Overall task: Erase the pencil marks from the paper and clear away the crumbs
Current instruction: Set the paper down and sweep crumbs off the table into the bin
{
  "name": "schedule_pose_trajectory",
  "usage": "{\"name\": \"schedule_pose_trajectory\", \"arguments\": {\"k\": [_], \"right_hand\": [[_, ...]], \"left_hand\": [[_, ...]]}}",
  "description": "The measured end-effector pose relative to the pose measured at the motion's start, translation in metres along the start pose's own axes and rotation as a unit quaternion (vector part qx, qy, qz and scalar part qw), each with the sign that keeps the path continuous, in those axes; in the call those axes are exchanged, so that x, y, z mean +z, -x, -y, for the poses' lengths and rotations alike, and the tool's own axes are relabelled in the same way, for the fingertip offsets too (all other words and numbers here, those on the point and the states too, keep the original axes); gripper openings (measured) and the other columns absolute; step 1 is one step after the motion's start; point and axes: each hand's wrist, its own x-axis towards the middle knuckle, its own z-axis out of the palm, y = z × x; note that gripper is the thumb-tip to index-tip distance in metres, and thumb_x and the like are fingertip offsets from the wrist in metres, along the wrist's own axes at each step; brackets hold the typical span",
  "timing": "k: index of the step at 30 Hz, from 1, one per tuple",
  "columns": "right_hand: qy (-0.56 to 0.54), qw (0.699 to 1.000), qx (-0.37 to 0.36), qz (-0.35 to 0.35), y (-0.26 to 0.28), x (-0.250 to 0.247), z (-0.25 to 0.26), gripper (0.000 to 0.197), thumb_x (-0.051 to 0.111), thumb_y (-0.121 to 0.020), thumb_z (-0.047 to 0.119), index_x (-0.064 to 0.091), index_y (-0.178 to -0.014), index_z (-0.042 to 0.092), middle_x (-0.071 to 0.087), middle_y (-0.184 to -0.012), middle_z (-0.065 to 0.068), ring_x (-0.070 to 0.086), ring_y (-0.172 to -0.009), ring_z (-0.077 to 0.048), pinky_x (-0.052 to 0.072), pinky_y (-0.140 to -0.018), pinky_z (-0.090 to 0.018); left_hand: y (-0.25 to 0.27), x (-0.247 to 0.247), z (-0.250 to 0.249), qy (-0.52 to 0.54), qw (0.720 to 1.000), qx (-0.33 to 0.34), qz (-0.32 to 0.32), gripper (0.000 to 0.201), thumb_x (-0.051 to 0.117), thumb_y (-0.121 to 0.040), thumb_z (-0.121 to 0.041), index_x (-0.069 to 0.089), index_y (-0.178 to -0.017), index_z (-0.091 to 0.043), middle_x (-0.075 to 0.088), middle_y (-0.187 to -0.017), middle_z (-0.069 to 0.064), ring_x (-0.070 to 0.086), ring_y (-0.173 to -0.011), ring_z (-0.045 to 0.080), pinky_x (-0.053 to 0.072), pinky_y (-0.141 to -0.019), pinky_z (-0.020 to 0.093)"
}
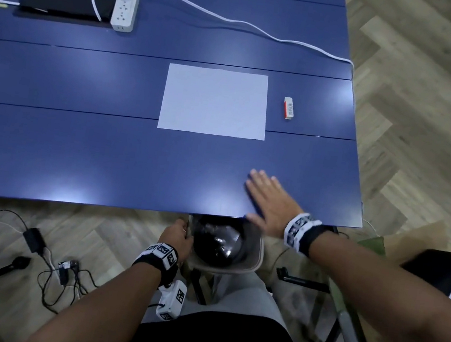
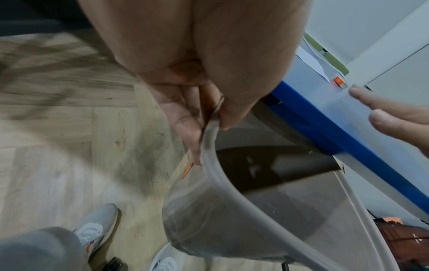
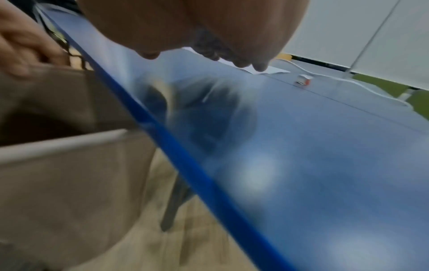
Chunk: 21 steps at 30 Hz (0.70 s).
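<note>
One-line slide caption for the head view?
Left hand holds bin under table edge; flat right hand above.

Paper (image 1: 214, 102) mid-table (image 1: 77, 151), eraser (image 1: 288, 108) to its right, power strip (image 1: 124, 10) behind-left, bin (image 1: 226, 245) under near edge.

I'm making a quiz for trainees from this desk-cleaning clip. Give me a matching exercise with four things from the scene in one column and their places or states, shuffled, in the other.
Things:
1. eraser
2. bin
3. right hand
4. power strip

Places or states:
A. held by its rim just below the near table edge
B. flat on the table near its front edge
C. on the table to the right of the paper
D. at the far side of the table, with a white cable plugged in

Pairs: 1-C, 2-A, 3-B, 4-D. The left hand grips the bin.
</note>
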Motion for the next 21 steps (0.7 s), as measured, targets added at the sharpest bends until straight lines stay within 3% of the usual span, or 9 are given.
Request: {"name": "schedule_pose_trajectory", "arguments": {"k": [2, 5, 9, 12, 16, 19, 21], "right_hand": [[0.01, 0.997, 0.065, 0.038, -0.007, -0.006, -0.027, 0.087, 0.021, -0.092, 0.066, 0.017, -0.154, 0.005, 0.008, -0.161, -0.017, 0.008, -0.149, -0.035, 0.022, -0.116, -0.053], [0.016, 0.993, 0.096, 0.059, -0.006, 0.006, -0.029, 0.094, 0.007, -0.089, 0.072, 0.009, -0.154, 0.004, -0.001, -0.161, -0.018, 0.0, -0.149, -0.036, 0.019, -0.116, -0.054], [0.005, 0.998, 0.059, 0.035, 0.009, 0.031, 0.032, 0.096, 0.02, -0.09, 0.071, 0.01, -0.153, 0.0, -0.002, -0.16, -0.023, -0.005, -0.147, -0.042, 0.009, -0.118, -0.057], [-0.012, 0.999, -0.006, 0.037, 0.023, 0.042, 0.072, 0.095, 0.028, -0.09, 0.068, 0.011, -0.153, -0.001, -0.001, -0.16, -0.023, -0.004, -0.148, -0.039, 0.013, -0.118, -0.054], [-0.027, 0.993, -0.11, 0.034, 0.032, 0.035, 0.074, 0.086, 0.031, -0.092, 0.061, 0.012, -0.154, 0.004, 0.001, -0.162, -0.016, -0.002, -0.15, -0.031, 0.007, -0.121, -0.046], [-0.021, 0.998, -0.058, -0.005, 0.007, 0.014, 0.04, 0.082, 0.033, -0.093, 0.06, 0.023, -0.153, 0.005, 0.013, -0.161, -0.017, 0.01, -0.149, -0.034, 0.013, -0.12, -0.048], [0.002, 1.0, -0.014, -0.003, -0.02, -0.002, 0.011, 0.083, 0.032, -0.093, 0.062, 0.023, -0.153, 0.005, 0.013, -0.161, -0.018, 0.011, -0.148, -0.036, 0.016, -0.119, -0.051]], "left_hand": [[0.0, -0.001, 0.0, 0.0, 1.0, -0.001, -0.002, 0.016, 0.063, -0.09, -0.016, 0.049, -0.095, -0.015, 0.07, -0.093, 0.013, 0.061, -0.081, 0.032, 0.041, -0.068, 0.028], [0.0, -0.001, 0.0, -0.007, 1.0, 0.003, -0.003, 0.015, 0.063, -0.091, -0.015, 0.049, -0.097, -0.014, 0.07, -0.094, 0.013, 0.059, -0.08, 0.03, 0.04, -0.068, 0.028], [0.001, 0.0, 0.001, 0.001, 1.0, 0.001, -0.005, 0.016, 0.064, -0.091, -0.015, 0.049, -0.095, -0.016, 0.07, -0.094, 0.012, 0.06, -0.081, 0.03, 0.04, -0.069, 0.028], [0.001, 0.0, 0.001, 0.012, 1.0, 0.002, 0.001, 0.016, 0.064, -0.089, -0.014, 0.049, -0.094, -0.017, 0.071, -0.093, 0.012, 0.064, -0.084, 0.033, 0.043, -0.071, 0.028], [0.002, -0.003, -0.001, 0.013, 1.0, 0.009, 0.002, 0.016, 0.063, -0.089, -0.012, 0.05, -0.096, -0.017, 0.07, -0.092, 0.011, 0.065, -0.086, 0.034, 0.043, -0.071, 0.029], [0.002, -0.003, -0.002, 0.002, 1.0, 0.014, 0.001, 0.017, 0.064, -0.09, -0.013, 0.05, -0.098, -0.017, 0.07, -0.095, 0.011, 0.065, -0.089, 0.034, 0.043, -0.071, 0.028], [0.002, -0.002, -0.002, -0.002, 1.0, 0.013, 0.001, 0.017, 0.064, -0.09, -0.013, 0.049, -0.097, -0.017, 0.07, -0.096, 0.012, 0.065, -0.09, 0.035, 0.043, -0.072, 0.028]]}}
